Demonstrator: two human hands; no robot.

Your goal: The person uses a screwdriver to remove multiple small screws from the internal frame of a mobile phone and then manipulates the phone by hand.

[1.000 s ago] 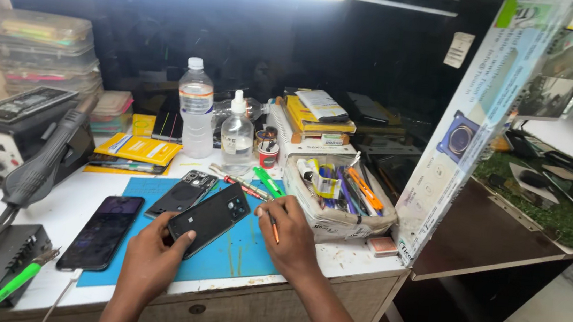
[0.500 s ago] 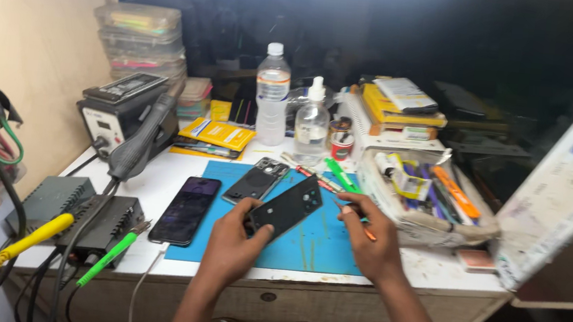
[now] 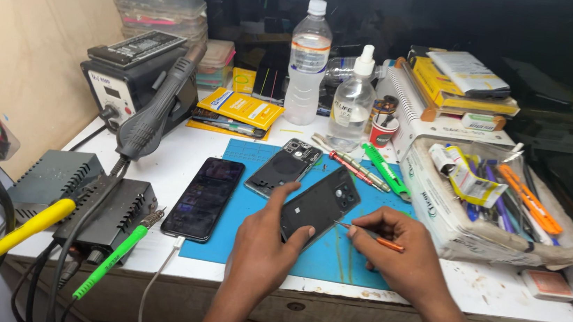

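Left hand point(image 3: 261, 246) clamps the black phone back cover point(image 3: 319, 205), thumb on its near edge, fingers over the far side. Cover sits tilted on the blue mat point(image 3: 333, 256), near the mat's middle. Right hand point(image 3: 404, 253) is pinched shut on a small orange-handled screwdriver point(image 3: 371, 236), tip at the cover's right edge.

Risks as I judge them: tip skids off a screw and gouges the plastic, since the cover is only hand-held; a loose screw rolls off the mat.

Count: one cover in hand, one opened phone body point(image 3: 284, 167) at the mat's far-left corner, one intact phone point(image 3: 204, 197) just left of the mat, two clear bottles point(image 3: 307, 65) beyond the mat.
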